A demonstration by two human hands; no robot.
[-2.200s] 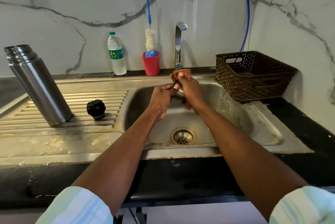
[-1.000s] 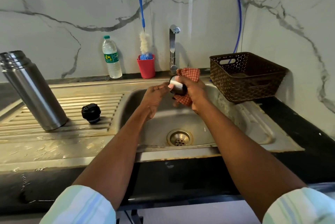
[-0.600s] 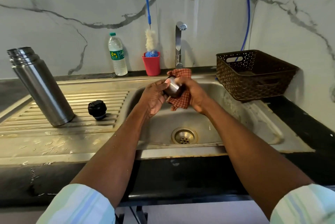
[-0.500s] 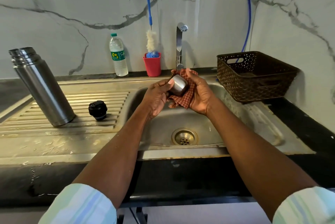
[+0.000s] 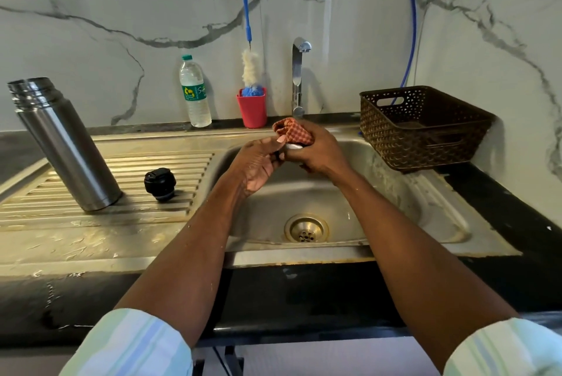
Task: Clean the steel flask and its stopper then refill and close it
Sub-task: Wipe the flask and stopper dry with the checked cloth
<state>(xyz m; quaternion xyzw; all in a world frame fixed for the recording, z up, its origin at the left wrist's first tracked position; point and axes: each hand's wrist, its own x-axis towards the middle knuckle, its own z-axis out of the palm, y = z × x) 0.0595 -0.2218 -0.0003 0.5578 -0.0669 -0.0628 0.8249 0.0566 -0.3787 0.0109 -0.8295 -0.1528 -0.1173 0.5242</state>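
While both forearms reach out over the steel sink [image 5: 431,211], set in a black desk [image 5: 517,217], the 2 hands meet above the basin, just in front of the tap [image 5: 298,77]. The steel flask [image 5: 65,144] stands uncapped on the ribbed drainboard [image 5: 27,202] at far left. A brown basket [image 5: 425,129] sits at the right, with a water bottle [image 5: 195,92] and a red cup [image 5: 252,108] holding a blue-handled brush [image 5: 247,25] against the marble wall. The right hand [image 5: 316,150] grips a checked cloth [image 5: 292,131] wrapped over a small steel cap [image 5: 294,147], mostly hidden. The left hand [image 5: 258,162], palm up, fingers curled, pinches the cap's near side. The black stopper [image 5: 160,184] lies on the drainboard just right of the flask.
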